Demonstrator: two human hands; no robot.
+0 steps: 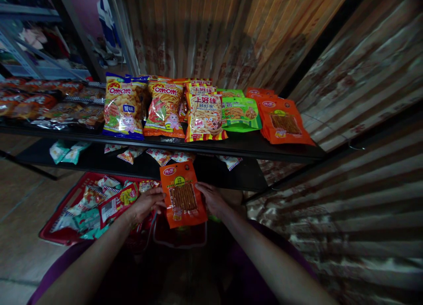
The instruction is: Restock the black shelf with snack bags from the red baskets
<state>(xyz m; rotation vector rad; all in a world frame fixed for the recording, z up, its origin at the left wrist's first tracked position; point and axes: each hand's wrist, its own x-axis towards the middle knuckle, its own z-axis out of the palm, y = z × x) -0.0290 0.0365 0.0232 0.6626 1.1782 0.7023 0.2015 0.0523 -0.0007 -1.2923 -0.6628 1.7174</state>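
Observation:
An orange snack bag (182, 197) with a clear window showing brown sticks is held upright between my two hands, in front of the lower shelf. My left hand (147, 204) grips its left edge, fingers partly behind the bag. On the right edge, my right hand (211, 200) closes with the thumb on the front; its other fingers are mostly hidden. Similar orange bags (286, 122) stand at the right end of the upper shelf (257, 150). Below my left hand, a red basket (61, 199) holds several snack packets, among them a red and yellow one (119, 202).
Along the upper shelf stand green bags (240, 113), shrimp cracker bags (205, 118), orange noodle-snack bags (164, 107), blue-edged bags (124, 107) and dark-wrapped packs (49, 104). Small packets lie on the lower shelf (244, 177). Patterned curtains (346, 217) hang behind and at right.

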